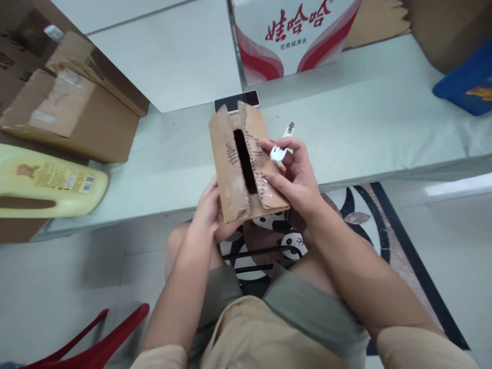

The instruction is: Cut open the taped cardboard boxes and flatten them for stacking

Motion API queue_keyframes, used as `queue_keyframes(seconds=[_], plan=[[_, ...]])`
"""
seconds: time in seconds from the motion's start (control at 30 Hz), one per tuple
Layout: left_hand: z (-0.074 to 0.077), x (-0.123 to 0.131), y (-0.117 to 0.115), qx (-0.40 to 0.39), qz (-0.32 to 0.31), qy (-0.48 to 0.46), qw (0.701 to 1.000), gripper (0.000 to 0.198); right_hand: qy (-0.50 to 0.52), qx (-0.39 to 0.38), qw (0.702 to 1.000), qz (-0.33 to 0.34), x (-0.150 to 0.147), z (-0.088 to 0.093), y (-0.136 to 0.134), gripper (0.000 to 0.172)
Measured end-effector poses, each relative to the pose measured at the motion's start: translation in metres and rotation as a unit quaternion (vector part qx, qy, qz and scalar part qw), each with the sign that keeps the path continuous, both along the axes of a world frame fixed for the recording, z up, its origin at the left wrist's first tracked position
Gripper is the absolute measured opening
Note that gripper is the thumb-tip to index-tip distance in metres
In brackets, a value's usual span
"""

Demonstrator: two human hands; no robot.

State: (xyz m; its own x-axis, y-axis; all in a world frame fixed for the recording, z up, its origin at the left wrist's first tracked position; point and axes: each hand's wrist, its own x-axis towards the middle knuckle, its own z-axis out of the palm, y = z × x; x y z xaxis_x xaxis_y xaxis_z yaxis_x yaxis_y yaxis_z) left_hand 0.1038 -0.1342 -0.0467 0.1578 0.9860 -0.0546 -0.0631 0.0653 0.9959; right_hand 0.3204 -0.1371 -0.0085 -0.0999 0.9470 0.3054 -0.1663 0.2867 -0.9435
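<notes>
A small brown cardboard box (226, 177) is held above my lap at the table's front edge, its two top flaps parted by a dark gap. My left hand (209, 207) grips the box from its left and underside, with the fingertips hidden behind it. In my right hand (298, 174) is a small white cutter (279, 151) with a short metal tip pointing up and away. The thumb and fingers of that hand also touch the right flap.
Behind the box lies a dark phone-like device (238, 101) on the pale-green table (369, 123). Cardboard boxes (103, 118) and a yellow bottle (77, 179) stand left. A white-red carton (292, 56) is at the back, a blue container (469, 82) at right.
</notes>
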Motion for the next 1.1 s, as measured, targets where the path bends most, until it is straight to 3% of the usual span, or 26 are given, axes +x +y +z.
queue_keyframes(seconds=[0.13, 0.23, 0.33, 0.53, 0.7, 0.9, 1.0, 1.1], plan=[[0.031, 0.002, -0.004, -0.011, 0.052, -0.023, 0.998, 0.062, -0.045, -0.01, 0.999, 0.002, 0.002, 0.006, -0.002, 0.047], [0.049, -0.005, -0.01, 0.043, 0.022, 0.012, 0.999, 0.087, -0.048, -0.002, 0.999, 0.005, 0.004, 0.006, -0.002, 0.046], [0.052, -0.01, -0.018, 0.082, -0.015, 0.08, 0.993, 0.104, -0.039, 0.015, 0.999, 0.009, 0.004, 0.003, -0.002, 0.042], [0.042, -0.01, -0.026, 0.128, -0.008, 0.148, 0.981, 0.109, -0.048, 0.036, 0.997, 0.038, 0.004, 0.0, -0.003, 0.046], [0.046, -0.01, -0.028, 0.165, 0.016, 0.21, 0.964, 0.099, -0.055, 0.006, 0.997, 0.048, 0.003, 0.002, -0.003, 0.052], [0.061, 0.015, -0.054, 0.271, 0.077, 0.375, 0.883, 0.06, -0.061, 0.014, 0.996, 0.057, 0.002, 0.005, -0.003, 0.055], [0.057, 0.029, -0.062, 0.316, 0.119, 0.396, 0.854, 0.036, -0.073, 0.012, 0.995, 0.061, 0.002, 0.005, -0.003, 0.056], [0.048, 0.033, -0.061, 0.392, 0.146, 0.376, 0.827, 0.025, -0.082, 0.02, 0.994, 0.068, 0.002, 0.005, -0.003, 0.057]])
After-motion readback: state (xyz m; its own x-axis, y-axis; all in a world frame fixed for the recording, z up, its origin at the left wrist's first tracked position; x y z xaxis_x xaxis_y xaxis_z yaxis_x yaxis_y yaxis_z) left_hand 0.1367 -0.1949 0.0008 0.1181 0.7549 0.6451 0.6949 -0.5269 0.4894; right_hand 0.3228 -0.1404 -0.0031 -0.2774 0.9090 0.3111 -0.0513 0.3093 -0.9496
